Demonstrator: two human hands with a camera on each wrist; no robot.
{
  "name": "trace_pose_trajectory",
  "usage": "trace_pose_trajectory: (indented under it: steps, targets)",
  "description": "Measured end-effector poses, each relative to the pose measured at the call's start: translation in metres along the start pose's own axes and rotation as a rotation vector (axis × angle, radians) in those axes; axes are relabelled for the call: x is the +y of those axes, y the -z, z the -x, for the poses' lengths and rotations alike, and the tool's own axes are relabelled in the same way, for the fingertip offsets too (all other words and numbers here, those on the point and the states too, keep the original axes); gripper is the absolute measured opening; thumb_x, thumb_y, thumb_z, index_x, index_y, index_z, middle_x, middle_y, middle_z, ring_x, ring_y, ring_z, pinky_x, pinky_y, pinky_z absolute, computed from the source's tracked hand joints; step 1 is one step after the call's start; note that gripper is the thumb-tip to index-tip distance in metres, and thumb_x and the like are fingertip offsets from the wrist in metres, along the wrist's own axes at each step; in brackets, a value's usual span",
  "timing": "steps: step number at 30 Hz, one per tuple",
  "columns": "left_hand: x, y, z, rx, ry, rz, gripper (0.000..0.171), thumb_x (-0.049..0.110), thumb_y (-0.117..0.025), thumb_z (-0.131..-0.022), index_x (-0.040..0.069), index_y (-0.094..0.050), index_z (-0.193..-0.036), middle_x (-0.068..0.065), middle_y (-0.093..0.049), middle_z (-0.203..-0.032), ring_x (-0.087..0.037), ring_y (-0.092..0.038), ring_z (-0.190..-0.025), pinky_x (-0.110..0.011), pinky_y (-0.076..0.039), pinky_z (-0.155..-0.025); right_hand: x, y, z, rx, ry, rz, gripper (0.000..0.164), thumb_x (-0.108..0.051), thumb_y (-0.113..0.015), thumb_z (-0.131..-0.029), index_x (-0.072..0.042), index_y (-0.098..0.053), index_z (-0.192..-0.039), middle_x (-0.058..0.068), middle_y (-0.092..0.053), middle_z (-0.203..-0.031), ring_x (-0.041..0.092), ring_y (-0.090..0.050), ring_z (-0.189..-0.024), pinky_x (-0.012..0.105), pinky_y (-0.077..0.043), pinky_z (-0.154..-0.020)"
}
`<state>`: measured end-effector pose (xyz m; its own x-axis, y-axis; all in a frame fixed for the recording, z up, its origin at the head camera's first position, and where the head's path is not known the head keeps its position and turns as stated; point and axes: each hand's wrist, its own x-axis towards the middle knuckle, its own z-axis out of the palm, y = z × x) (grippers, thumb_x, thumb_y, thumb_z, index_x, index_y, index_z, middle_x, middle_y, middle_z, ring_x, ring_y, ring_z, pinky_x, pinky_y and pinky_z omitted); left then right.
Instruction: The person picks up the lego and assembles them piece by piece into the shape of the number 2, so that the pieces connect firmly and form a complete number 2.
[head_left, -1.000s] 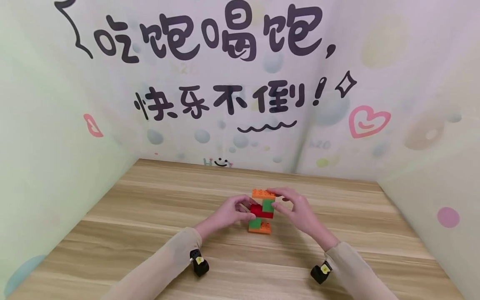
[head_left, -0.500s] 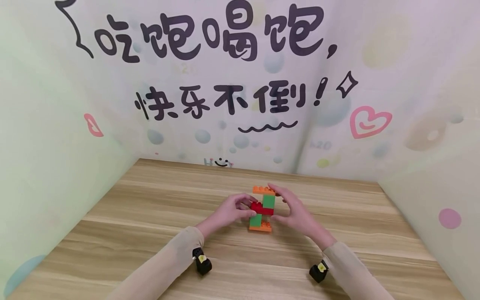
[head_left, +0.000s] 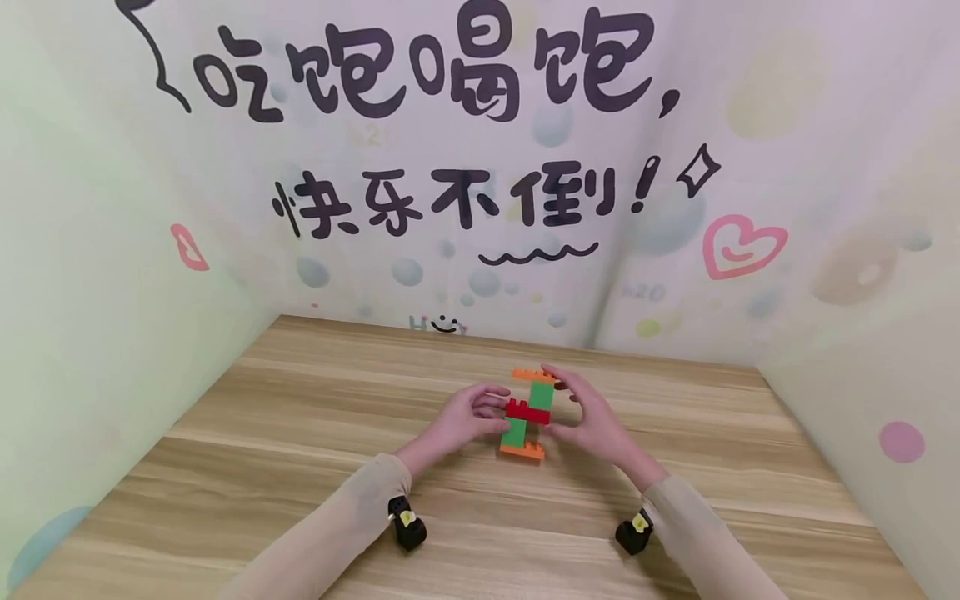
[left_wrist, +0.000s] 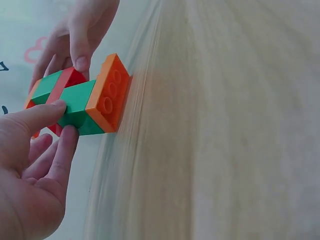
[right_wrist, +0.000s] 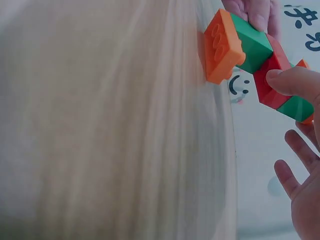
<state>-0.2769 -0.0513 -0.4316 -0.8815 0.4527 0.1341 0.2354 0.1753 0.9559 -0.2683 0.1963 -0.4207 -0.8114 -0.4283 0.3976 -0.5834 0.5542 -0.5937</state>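
Between both hands stands a zigzag stack of toy building bricks. From the top it runs orange brick (head_left: 529, 374), green brick (head_left: 542, 395), red brick (head_left: 528, 412), another green brick (right_wrist: 254, 46), and a bottom orange brick (left_wrist: 109, 94) whose hollow underside shows in both wrist views. My left hand (head_left: 463, 415) pinches the lower green brick between thumb and finger. My right hand (head_left: 602, 423) holds the upper part from the right, its thumb (right_wrist: 287, 81) on the red brick and a finger up at the top orange brick. Its other fingers are spread.
The wooden tabletop (head_left: 300, 400) spreads around the hands, with a printed cloth wall (head_left: 420, 250) behind it and plain side walls. A small black camera (head_left: 407, 525) is strapped to the left wrist, another black camera (head_left: 635, 532) to the right.
The stack has risen slightly and shifted a little right, tipping so less of its top shows. The right thumb has gone from beside the upper green brick down to the red brick.
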Motion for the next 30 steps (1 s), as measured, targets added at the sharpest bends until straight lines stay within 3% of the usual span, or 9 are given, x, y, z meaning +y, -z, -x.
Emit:
trace_pose_trajectory:
  steps: [9, 25, 30]
  targets:
    - [0.0, 0.002, 0.001, -0.005, -0.03, -0.116, 0.049, 0.005, -0.078, -0.082, 0.006, -0.061, -0.128, -0.019, -0.065, -0.127, -0.031, -0.068, -0.105, -0.032, -0.058, -0.085, 0.011, 0.004, -0.008, -0.051, -0.066, -0.041, 0.086, -0.011, -0.082, -0.079, -0.018, -0.037, -0.152, 0.009, -0.048, -0.149, 0.041, -0.051, -0.125, 0.062, -0.044, -0.099]
    - [0.004, 0.007, -0.002, -0.113, 0.09, -0.322, 0.076, 0.016, -0.083, -0.08, 0.016, -0.047, -0.147, -0.012, -0.058, -0.141, -0.019, -0.059, -0.094, -0.027, -0.05, -0.07, 0.027, 0.003, -0.015, -0.146, -0.224, -0.08, 0.085, -0.031, -0.078, -0.084, -0.02, -0.032, -0.155, 0.01, -0.046, -0.15, 0.036, -0.045, -0.132, 0.06, -0.044, -0.104]
    - [0.005, 0.007, -0.003, -0.134, 0.097, -0.317, 0.076, 0.015, -0.082, -0.08, 0.018, -0.047, -0.148, -0.011, -0.059, -0.139, -0.016, -0.059, -0.085, -0.026, -0.049, -0.064, 0.033, 0.001, -0.015, -0.185, -0.232, -0.081, 0.084, -0.033, -0.074, -0.088, -0.017, -0.029, -0.156, 0.014, -0.044, -0.153, 0.039, -0.044, -0.137, 0.063, -0.04, -0.107]
